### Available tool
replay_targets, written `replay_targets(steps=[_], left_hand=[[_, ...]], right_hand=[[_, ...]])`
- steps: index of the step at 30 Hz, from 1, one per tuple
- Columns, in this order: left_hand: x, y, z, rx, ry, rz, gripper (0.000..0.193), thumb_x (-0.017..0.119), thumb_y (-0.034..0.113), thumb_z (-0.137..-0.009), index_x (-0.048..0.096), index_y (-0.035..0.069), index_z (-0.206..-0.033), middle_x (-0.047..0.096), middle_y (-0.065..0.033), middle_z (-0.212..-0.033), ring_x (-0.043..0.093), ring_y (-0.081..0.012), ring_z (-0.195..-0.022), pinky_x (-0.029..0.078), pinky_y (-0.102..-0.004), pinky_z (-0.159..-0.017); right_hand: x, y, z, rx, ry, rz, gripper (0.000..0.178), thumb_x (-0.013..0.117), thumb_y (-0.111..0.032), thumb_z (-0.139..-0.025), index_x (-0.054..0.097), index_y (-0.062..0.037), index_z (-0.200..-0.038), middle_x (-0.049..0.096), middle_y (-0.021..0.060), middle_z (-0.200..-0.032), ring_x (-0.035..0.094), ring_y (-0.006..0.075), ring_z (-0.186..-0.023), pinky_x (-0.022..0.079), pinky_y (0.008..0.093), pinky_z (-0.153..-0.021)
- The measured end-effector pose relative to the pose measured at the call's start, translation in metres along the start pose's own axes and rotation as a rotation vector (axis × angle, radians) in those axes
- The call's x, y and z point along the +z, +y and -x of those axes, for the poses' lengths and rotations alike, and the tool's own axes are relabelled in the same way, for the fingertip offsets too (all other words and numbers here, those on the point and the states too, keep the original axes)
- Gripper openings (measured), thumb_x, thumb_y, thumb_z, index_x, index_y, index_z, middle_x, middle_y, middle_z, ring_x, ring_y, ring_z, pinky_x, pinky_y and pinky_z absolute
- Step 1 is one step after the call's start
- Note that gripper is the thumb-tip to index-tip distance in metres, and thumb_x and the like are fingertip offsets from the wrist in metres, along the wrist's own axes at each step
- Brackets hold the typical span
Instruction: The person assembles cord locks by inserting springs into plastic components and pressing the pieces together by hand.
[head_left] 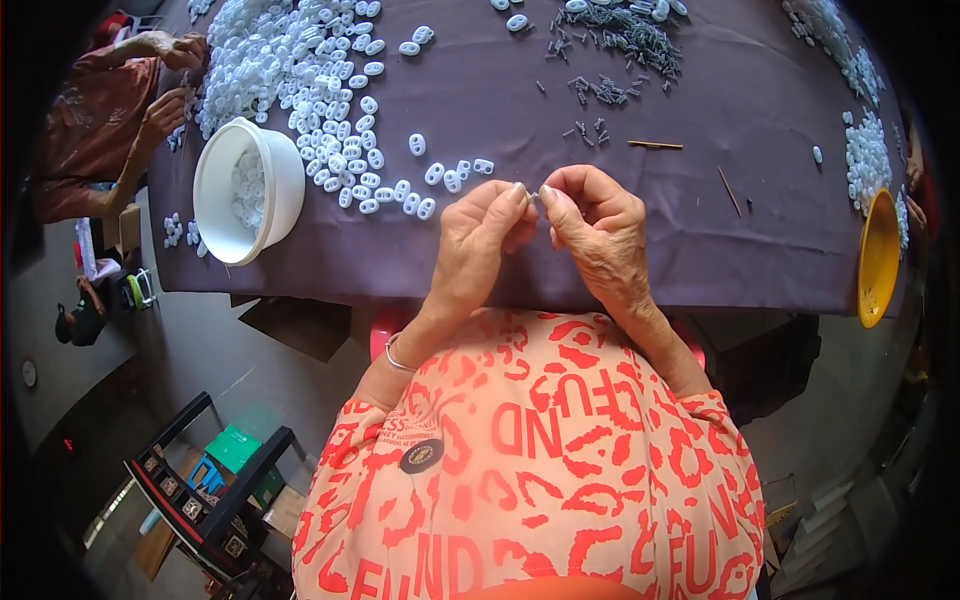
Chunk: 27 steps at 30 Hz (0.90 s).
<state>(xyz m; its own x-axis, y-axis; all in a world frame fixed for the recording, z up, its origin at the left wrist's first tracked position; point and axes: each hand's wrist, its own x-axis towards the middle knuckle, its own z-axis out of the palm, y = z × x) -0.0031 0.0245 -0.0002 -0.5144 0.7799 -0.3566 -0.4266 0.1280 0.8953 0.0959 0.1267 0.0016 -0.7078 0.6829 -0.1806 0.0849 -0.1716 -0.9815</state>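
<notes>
My left hand (474, 232) and my right hand (602, 232) meet above the near part of the cloth, both in a pinch. Thumb and forefinger of each close on something tiny and pale between the fingertips, mostly covered, so I cannot make out its kind. Just beyond the hands lie a few loose white oval plastic pieces (434, 173), each with two dark holes. Farther off to the right, small grey pins (606, 91) lie scattered in front of a larger heap of the same pins (640, 42).
A dark purple cloth (330, 262) covers the table. White oval pieces (262, 62) heap at the far left, behind a white tub (268, 190) holding more. Two thin sticks (655, 145) lie right of centre. A yellow bowl (877, 262) stands at the right edge; another person's hands (165, 112) work at left.
</notes>
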Motion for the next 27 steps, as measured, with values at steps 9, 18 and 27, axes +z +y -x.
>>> replay_targets(steps=[9,18,27], left_hand=[[0.002,-0.002,-0.001,0.5,0.177,-0.555,0.011,0.061,0.011,-0.084,0.059,0.0,-0.083,0.056,-0.0081,-0.072,0.055,-0.0153,-0.066,0.044,-0.0268,-0.059],[-0.005,-0.002,-0.015,1.017,0.222,-1.043,0.015,0.068,0.003,-0.069,0.058,0.004,-0.08,0.057,-0.0062,-0.072,0.054,-0.0227,-0.063,0.04,-0.0329,-0.055],[0.008,-0.007,-0.008,0.528,0.129,-0.612,0.016,0.051,0.007,-0.084,0.051,0.001,-0.069,0.046,-0.0098,-0.061,0.046,-0.025,-0.054,0.036,-0.0345,-0.052]], right_hand=[[-0.005,-0.005,-0.003,0.11,-0.073,-0.072,0.016,0.058,-0.015,-0.087,0.06,0.0009,-0.089,0.057,0.0003,-0.068,0.051,0.0043,-0.055,0.042,0.0176,-0.048],[-0.007,-0.008,-0.003,0.21,-0.066,-0.168,0.016,0.059,-0.014,-0.086,0.061,0.0014,-0.087,0.057,0.0,-0.066,0.051,0.0048,-0.054,0.043,0.0192,-0.047],[-0.004,-0.003,0.0,0.143,-0.052,-0.159,0.014,0.058,-0.011,-0.087,0.06,0.0024,-0.09,0.057,0.0012,-0.067,0.05,0.0055,-0.053,0.043,0.0185,-0.048]])
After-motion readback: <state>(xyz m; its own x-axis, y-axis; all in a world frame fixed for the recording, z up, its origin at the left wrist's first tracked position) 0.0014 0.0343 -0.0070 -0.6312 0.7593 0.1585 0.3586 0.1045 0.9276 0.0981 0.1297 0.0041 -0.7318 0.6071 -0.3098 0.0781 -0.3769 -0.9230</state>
